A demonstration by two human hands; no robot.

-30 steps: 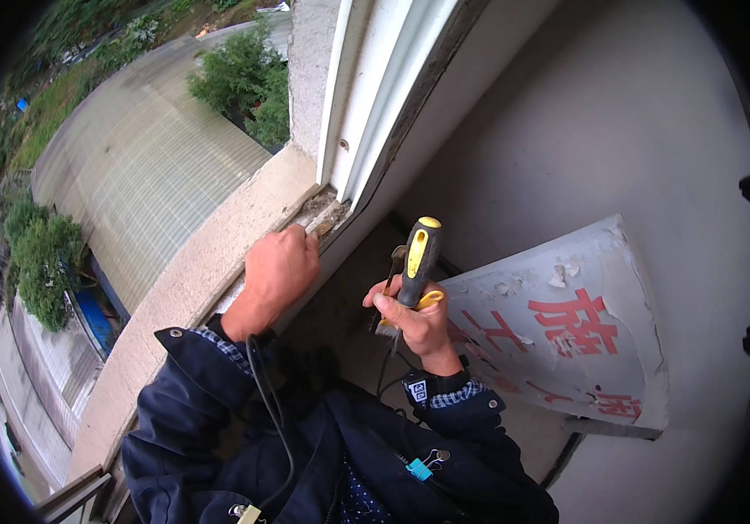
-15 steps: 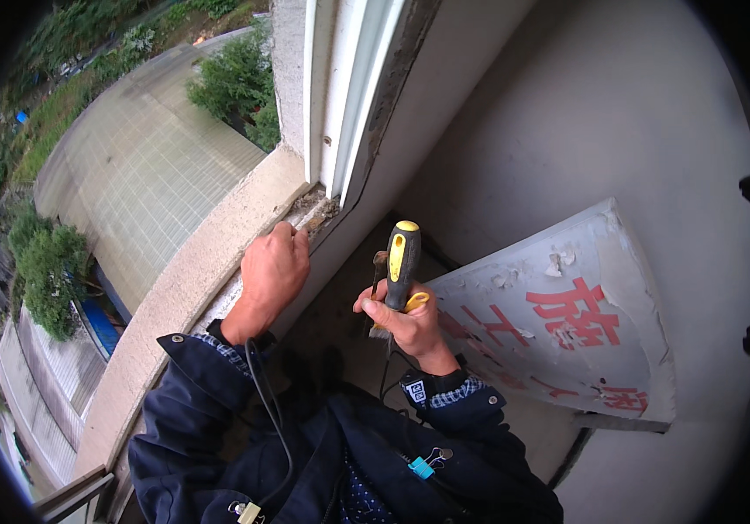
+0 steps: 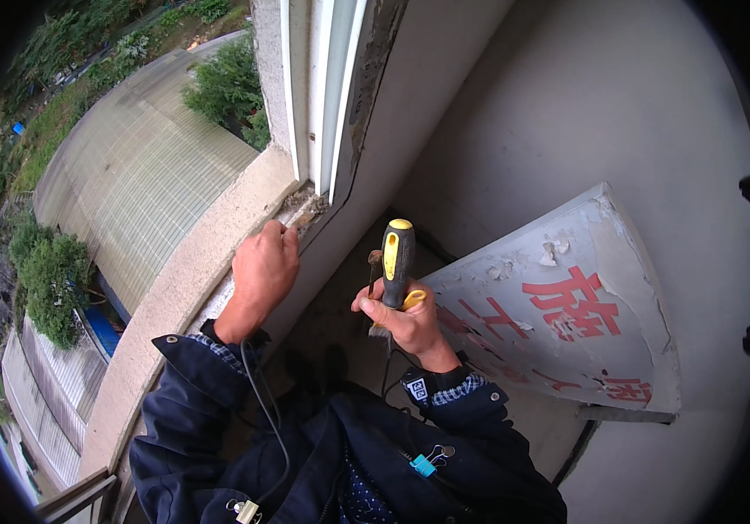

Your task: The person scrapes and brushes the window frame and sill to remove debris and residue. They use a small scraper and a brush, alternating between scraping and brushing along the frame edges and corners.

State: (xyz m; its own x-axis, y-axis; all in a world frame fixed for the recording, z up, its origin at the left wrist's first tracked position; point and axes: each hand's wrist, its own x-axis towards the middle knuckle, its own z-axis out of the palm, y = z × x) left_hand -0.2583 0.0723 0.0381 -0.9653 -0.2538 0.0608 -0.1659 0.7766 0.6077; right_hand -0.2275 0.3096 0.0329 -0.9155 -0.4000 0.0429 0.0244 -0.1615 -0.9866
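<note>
My left hand (image 3: pixel 263 272) is closed in a fist at the window sill (image 3: pixel 209 234), its fingertips pressed down beside crumbly debris (image 3: pixel 302 206) at the foot of the window frame. Whatever those fingers may hold is hidden. In the middle, my right hand (image 3: pixel 410 325) grips a screwdriver (image 3: pixel 399 258), its black and yellow handle pointing up and away from me. Bunched in the same hand are a thin rusty metal tool (image 3: pixel 375 265), a yellow loop-shaped handle (image 3: pixel 413 299) and what looks like a small brush (image 3: pixel 379 331). The screwdriver's shaft cannot be seen.
A white window frame (image 3: pixel 331 96) rises ahead of the sill. Outside, far below, lie a curved roof (image 3: pixel 148 148) and trees (image 3: pixel 52 279). To the right, a peeling board with red lettering (image 3: pixel 558 306) leans by the grey wall (image 3: pixel 619 105). A cable (image 3: pixel 263 384) hangs by my left sleeve.
The view has shifted slightly, so the window frame and sill sit a little further left. Both hands keep the same hold and place.
</note>
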